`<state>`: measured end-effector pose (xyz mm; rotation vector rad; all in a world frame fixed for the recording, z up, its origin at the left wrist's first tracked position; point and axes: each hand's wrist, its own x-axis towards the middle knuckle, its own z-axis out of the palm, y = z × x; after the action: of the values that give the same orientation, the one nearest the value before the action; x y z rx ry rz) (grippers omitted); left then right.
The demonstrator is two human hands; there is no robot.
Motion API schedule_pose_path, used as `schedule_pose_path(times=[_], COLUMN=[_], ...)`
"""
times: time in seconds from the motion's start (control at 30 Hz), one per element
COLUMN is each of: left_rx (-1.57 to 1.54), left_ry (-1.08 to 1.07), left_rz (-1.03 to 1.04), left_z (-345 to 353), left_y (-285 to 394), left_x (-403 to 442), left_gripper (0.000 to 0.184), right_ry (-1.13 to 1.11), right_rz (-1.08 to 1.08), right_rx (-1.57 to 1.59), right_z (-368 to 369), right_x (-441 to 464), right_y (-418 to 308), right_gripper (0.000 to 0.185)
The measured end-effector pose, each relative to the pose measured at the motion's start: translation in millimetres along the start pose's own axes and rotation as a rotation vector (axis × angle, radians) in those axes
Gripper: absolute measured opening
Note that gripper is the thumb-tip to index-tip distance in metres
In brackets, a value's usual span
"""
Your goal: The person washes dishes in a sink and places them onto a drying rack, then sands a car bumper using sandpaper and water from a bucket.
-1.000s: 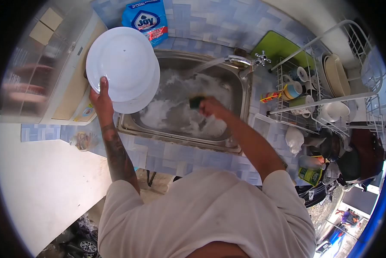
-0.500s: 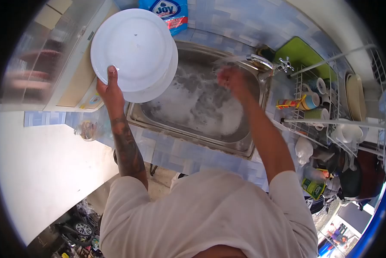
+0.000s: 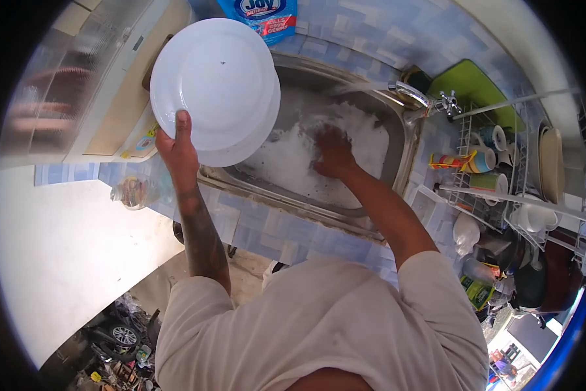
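Observation:
My left hand (image 3: 178,151) grips two white plates at their lower left rim, thumb on the face of the upper plate (image 3: 214,78). The lower plate (image 3: 244,151) shows beneath it, shifted down and right. Both are held over the left end of a steel sink (image 3: 405,146). My right hand (image 3: 334,153) reaches down into white suds (image 3: 283,156) in the sink. Foam and blur hide its fingertips, so whether it holds anything does not show. Above and right of that hand is a chrome faucet (image 3: 410,96).
A blue Joy pouch (image 3: 267,19) stands behind the plates. On the right, a wire dish rack (image 3: 479,117) holds several cups, with a green board (image 3: 469,85) behind it. A clear jar (image 3: 133,193) sits left on the tiled counter (image 3: 273,220).
My right hand has moved from under the faucet down and left into the suds. The plates sit slightly further right in view, still in my left hand. Foam now covers more of the sink.

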<state>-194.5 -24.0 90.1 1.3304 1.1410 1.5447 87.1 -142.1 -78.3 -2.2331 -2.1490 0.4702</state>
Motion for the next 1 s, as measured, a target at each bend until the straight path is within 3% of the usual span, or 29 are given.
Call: schedule_pose_path(times=[0.03, 0.17, 0.23, 0.33, 0.47, 0.57, 0.63, 0.73, 0.87, 0.93, 1.0], left_rx=[0.050, 0.107, 0.112, 0.130, 0.053, 0.001, 0.000, 0.067, 0.090, 0.083, 0.033], left_ry=[-0.032, -0.001, 0.017, 0.034, 0.064, 0.044, 0.026, -0.006, -0.020, -0.011, 0.009], left_rz=[-0.026, 0.047, 0.050, 0.043, 0.049, 0.035, 0.031, 0.058, 0.088, 0.095, 0.087], left_z=[-3.7, 2.6, 8.3, 11.0, 4.4, 6.4, 7.5, 10.8, 2.5, 0.0, -1.6], left_y=[-1.9, -4.5, 2.9, 21.2, 17.1, 7.4, 3.8, 11.4, 24.4, 26.2, 29.8], left_x=[-1.2, -1.8, -0.4, 4.4, 8.6, 5.3, 2.8, 1.3, 3.2, 3.2, 1.8], left_gripper=[0.036, 0.036, 0.036, 0.036, 0.037, 0.037, 0.037, 0.037, 0.037, 0.037, 0.037], right_ry=[0.093, 0.034, -0.056, -0.060, -0.097, -0.096, -0.258, -0.317, -0.266, -0.114, -0.115], right_rz=[0.041, 0.078, -0.218, -0.314, -0.192, -0.290, -0.285, -0.267, -0.158, 0.086, -0.014], right_rx=[0.097, 0.021, 0.112, 0.096, 0.038, -0.076, -0.022, -0.031, -0.004, 0.094, 0.019], right_z=[6.5, 7.6, 27.6, 35.9, -14.7, -16.8, -12.4, -16.2, -13.7, -20.8, -8.7], right_x=[0.0, 9.0, 13.4, 8.3, -38.0, -64.3, -66.1, -61.0, -49.4, -49.3, -50.9], right_y=[2.2, 4.2, 19.3, 54.2, 60.2, 62.5, 63.6, 60.0, 63.1, 51.1, 36.9], right_gripper=[0.064, 0.058, 0.052, 0.046, 0.043, 0.035, 0.029, 0.026, 0.027, 0.029, 0.032])
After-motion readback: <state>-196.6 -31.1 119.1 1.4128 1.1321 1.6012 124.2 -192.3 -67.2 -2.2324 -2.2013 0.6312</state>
